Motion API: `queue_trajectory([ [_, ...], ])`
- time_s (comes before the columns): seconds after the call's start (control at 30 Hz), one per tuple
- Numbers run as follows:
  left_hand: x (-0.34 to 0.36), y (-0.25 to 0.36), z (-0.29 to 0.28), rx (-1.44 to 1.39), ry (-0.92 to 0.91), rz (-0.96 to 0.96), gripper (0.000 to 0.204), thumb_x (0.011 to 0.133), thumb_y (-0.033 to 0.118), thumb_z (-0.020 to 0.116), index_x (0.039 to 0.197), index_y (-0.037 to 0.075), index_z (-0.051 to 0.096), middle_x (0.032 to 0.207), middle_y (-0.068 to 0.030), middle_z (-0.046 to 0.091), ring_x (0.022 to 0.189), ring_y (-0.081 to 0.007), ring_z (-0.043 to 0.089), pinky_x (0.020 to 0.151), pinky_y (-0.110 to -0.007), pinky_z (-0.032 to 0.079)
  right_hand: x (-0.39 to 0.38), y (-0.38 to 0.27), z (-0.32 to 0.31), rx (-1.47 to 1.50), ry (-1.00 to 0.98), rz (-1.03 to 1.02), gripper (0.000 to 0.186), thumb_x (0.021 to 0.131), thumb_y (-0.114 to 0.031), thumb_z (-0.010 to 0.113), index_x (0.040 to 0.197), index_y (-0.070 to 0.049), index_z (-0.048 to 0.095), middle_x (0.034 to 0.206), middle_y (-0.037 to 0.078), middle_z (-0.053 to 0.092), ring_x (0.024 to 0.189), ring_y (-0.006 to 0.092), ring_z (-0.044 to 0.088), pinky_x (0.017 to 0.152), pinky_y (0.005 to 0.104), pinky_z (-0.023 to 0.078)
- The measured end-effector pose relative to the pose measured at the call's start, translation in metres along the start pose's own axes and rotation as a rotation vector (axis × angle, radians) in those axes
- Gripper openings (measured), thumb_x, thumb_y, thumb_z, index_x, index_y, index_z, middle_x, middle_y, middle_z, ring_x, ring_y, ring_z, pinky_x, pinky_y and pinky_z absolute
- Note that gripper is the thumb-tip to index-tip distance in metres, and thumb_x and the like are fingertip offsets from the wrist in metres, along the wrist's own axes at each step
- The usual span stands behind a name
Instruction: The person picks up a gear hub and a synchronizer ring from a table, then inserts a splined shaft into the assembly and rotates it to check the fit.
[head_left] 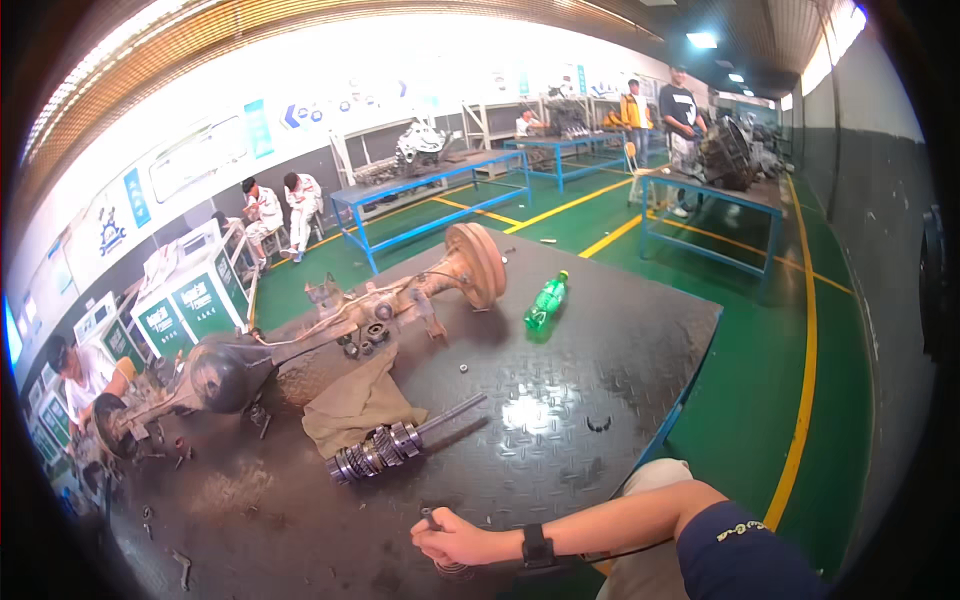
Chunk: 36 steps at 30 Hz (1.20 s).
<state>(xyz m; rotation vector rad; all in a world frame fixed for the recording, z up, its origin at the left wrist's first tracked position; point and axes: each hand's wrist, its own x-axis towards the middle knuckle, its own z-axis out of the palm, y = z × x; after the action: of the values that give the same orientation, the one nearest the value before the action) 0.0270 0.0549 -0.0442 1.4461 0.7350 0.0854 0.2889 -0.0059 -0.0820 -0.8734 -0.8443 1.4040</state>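
Note:
My right hand (455,541), with a black watch on the wrist, is low over the metal tabletop with its fingers closed. A short dark piece (430,516) pokes up out of the grip; its kind I cannot make out. Just under the hand shows part of a round ringed object (453,571), mostly covered. Beyond the hand lies a gear shaft (375,452), several gears on it and its long thin end pointing up to the right. It rests against a brown cloth (362,405). My left hand is out of view.
A rusty vehicle axle (235,376) with a brake drum (476,266) spans the workbench's far left. A green bottle (546,303) lies behind; a dark half-ring (598,425) lies near the right edge. People sit and stand around the workshop, one (90,380) at the bench's left end.

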Motion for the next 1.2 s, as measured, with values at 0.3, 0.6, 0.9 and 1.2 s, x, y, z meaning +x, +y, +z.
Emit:
queue_trajectory([
  [0.3, -0.005, 0.014, -0.005, -0.012, -0.006, -0.068, 0.013, 0.091, 0.004, 0.052, 0.083, 0.002, 0.063, 0.077, -0.0049, 0.066, 0.070, -0.0114, 0.060, 0.068, -0.023, 0.048, -0.034, 0.006, 0.001, -0.539, -0.095, -0.594, 0.032, 0.095, -0.007, 0.051, 0.068, -0.002, 0.035, 0.055, 0.006, 0.034, 0.046, 0.0200, 0.035, 0.047, 0.0344, 0.028],
  [0.6, 0.008, 0.012, -0.001, -0.002, -0.053, -0.002, 0.012, 0.089, 0.002, 0.053, 0.084, 0.001, 0.063, 0.076, -0.0050, 0.066, 0.070, -0.0113, 0.060, 0.067, -0.023, 0.048, -0.006, -0.007, 0.024, -0.795, -0.131, -0.444, 0.022, 0.091, -0.015, 0.055, 0.076, 0.000, 0.048, 0.059, 0.016, 0.041, 0.056, 0.0348, 0.042, 0.061, 0.0411, 0.037],
  [0.9, -0.003, 0.018, 0.002, 0.085, -0.034, 0.040, 0.013, 0.088, 0.003, 0.053, 0.081, 0.000, 0.064, 0.074, -0.0057, 0.065, 0.069, -0.0113, 0.060, 0.066, -0.024, 0.048, 0.020, -0.016, 0.023, -0.391, 0.200, -0.077, 0.026, 0.090, -0.019, 0.057, 0.073, 0.001, 0.057, 0.056, 0.003, 0.050, 0.046, 0.0118, 0.046, 0.044, 0.0298, 0.037],
  [1.2, -0.008, 0.001, -0.007, -0.028, 0.016, -0.031, 0.012, 0.091, 0.006, 0.054, 0.085, 0.002, 0.064, 0.074, -0.0045, 0.064, 0.068, -0.0117, 0.060, 0.064, -0.025, 0.050, -0.004, -0.002, -0.005, -0.017, -0.008, -0.121, 0.035, 0.098, -0.011, 0.049, 0.065, -0.009, 0.037, 0.054, -0.006, 0.032, 0.045, 0.0035, 0.026, 0.041, 0.0233, 0.022],
])
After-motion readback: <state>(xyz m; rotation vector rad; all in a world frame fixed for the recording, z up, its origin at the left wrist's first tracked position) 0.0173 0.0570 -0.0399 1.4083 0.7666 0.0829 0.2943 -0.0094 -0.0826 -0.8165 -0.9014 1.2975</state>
